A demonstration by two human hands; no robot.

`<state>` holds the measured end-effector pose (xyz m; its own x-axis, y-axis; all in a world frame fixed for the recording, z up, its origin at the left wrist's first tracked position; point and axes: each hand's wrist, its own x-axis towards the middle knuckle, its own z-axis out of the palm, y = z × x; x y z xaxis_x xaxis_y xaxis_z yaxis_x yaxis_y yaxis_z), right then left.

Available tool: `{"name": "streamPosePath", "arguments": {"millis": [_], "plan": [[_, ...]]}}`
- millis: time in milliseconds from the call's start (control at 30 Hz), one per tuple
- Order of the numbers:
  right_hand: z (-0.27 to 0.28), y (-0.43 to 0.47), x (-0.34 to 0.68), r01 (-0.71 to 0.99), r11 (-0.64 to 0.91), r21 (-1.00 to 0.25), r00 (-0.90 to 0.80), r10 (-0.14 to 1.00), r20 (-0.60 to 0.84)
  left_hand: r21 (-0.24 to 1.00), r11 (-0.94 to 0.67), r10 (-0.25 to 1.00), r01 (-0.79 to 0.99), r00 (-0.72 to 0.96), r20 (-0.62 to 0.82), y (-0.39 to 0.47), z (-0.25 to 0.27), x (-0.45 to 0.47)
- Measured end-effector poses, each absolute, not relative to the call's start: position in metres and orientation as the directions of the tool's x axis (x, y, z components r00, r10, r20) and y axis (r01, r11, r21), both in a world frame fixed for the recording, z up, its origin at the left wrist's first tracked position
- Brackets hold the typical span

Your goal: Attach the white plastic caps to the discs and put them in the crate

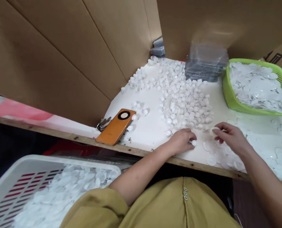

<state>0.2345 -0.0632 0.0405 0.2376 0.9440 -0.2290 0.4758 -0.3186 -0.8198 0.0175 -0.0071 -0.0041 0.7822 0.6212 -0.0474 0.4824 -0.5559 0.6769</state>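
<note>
Near the front edge of the white table (152,117), my left hand (182,141) is closed on a small white round cap-like piece (194,142), which shows at the fingertips. To its right, my right hand (231,136) pinches a thin whitish disc (214,130) between thumb and fingers. Just beyond both hands spreads a heap of small white round pieces (185,104). Flat, partly see-through discs (226,156) lie on the tabletop below my right hand.
A green basket (231,98) full of flat white discs stands at the back right. Beside it are stacked grey wrapped packs (202,68). An orange phone (113,129) and keys (103,124) lie left. Cardboard walls (72,47) border the table. A white basket (34,161) of pieces sits lower left.
</note>
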Motion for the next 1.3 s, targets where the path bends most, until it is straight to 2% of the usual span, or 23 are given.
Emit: {"name": "streamPosePath", "arguments": {"millis": [67, 167, 467, 667, 867, 967, 1067, 1200, 1300], "plan": [[0.037, -0.071, 0.212, 0.307, -0.364, -0.879, 0.086, 0.931, -0.356, 0.681, -0.559, 0.618, 0.473, 0.785, -0.038, -0.006, -0.004, 0.018], [0.025, -0.074, 0.189, 0.225, -0.447, -0.866, 0.012, 0.89, -0.457, 0.672, -0.563, 0.63, 0.48, 0.776, -0.026, -0.007, -0.005, 0.019], [0.013, -0.058, 0.182, 0.331, -0.523, -0.785, 0.039, 0.839, -0.543, 0.656, -0.577, 0.642, 0.486, 0.766, -0.003, -0.009, -0.003, 0.016], [0.017, -0.051, 0.177, 0.36, -0.535, -0.765, 0.042, 0.828, -0.559, 0.708, -0.511, 0.607, 0.488, 0.788, -0.104, -0.003, 0.015, 0.011], [0.013, -0.038, 0.181, 0.253, -0.582, -0.773, -0.002, 0.798, -0.602, 0.722, -0.404, 0.576, 0.562, 0.769, -0.276, 0.014, 0.024, 0.019], [0.014, -0.03, 0.189, 0.339, -0.545, -0.767, -0.049, 0.804, -0.593, 0.735, -0.396, 0.549, 0.551, 0.783, -0.291, 0.021, 0.019, 0.022], [0.022, -0.026, 0.193, 0.454, -0.497, -0.739, -0.108, 0.793, -0.6, 0.696, -0.426, 0.538, 0.578, 0.78, -0.319, 0.023, 0.012, 0.024], [0.034, -0.018, 0.196, 0.633, -0.443, -0.635, -0.126, 0.75, -0.649, 0.654, -0.464, 0.514, 0.597, 0.783, -0.35, 0.026, 0.008, 0.028], [0.039, -0.009, 0.196, 0.702, -0.4, -0.589, -0.161, 0.717, -0.678, 0.633, -0.47, 0.485, 0.615, 0.779, -0.397, 0.031, 0.018, 0.035]]}}
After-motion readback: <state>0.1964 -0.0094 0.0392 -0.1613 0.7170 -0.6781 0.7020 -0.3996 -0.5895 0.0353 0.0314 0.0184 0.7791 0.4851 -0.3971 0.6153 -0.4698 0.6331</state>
